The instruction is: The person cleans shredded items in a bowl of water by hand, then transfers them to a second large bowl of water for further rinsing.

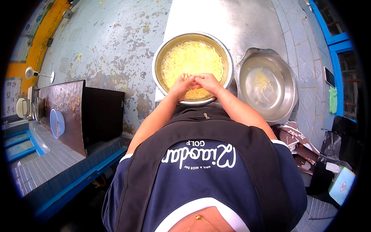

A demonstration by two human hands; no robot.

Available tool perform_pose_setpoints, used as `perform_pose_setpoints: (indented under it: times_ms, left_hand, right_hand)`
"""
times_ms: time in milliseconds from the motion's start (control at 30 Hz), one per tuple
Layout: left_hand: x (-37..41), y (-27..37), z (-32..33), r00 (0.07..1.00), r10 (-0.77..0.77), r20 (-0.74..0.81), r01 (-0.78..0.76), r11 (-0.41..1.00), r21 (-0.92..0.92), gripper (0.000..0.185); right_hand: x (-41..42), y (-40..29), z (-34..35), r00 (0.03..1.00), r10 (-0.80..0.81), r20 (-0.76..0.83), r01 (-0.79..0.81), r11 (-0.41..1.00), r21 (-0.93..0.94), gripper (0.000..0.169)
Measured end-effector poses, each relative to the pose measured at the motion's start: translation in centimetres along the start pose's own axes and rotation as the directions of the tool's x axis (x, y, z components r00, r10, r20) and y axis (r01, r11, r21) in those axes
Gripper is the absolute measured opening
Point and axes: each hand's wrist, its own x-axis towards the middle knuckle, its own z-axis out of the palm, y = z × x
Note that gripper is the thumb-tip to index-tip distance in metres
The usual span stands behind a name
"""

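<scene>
A round steel basin (229,55) in front of me is full of pale yellow shreds (191,56) in liquid; they look like shredded potato. Over its near side, my left hand (183,86) is curled with a few shreds at its fingers. My right hand (207,82) meets it at the fingertips, its fingers bent together. Whether the right fingers pinch any shreds is hidden. To the right stands a second steel basin (285,100) with a scalloped rim, holding clear liquid and a small clump of shreds (263,81).
Both basins rest on a shiny metal tabletop (246,23). A brown cabinet (65,101) with a blue plastic basket (57,123) is at the left. Patterned cloth (298,139), a black plastic bag (330,145) and a light blue box (342,185) lie at the right.
</scene>
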Motion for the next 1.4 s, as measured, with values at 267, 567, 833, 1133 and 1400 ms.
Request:
perform_pose_setpoints:
  times_ms: [267,567,833,1133,1400]
  left_hand:
    - [-0.1,0.3,-0.3,1.0,-0.003,-0.017,0.0,0.98,-0.198,0.004]
    - [-0.5,0.4,-0.5,0.99,0.025,-0.141,-0.061,0.964,-0.259,0.023]
    - [-0.5,0.5,-0.9,0.992,0.039,-0.118,-0.069,0.962,-0.265,0.022]
    - [-0.4,0.5,-0.7,0.992,0.011,-0.125,-0.042,0.968,-0.247,0.019]
    - [-1.0,1.2,-0.4,0.999,-0.014,0.036,0.018,0.995,-0.1,0.019]
  right_hand:
    - [-1.0,-1.9,0.3,0.997,-0.026,-0.068,0.021,0.997,-0.075,0.025]
    - [-0.2,0.0,-2.3,0.892,-0.438,-0.109,0.155,0.524,-0.838,0.03]
    - [1.2,-1.1,0.8,0.979,-0.152,-0.14,-0.118,0.142,-0.983,0.027]
    - [0.2,-1.3,-1.2,0.979,-0.176,-0.099,0.143,0.952,-0.272,0.026]
    - [-0.3,0.1,-0.2,0.972,-0.232,-0.04,0.2,0.904,-0.379,0.025]
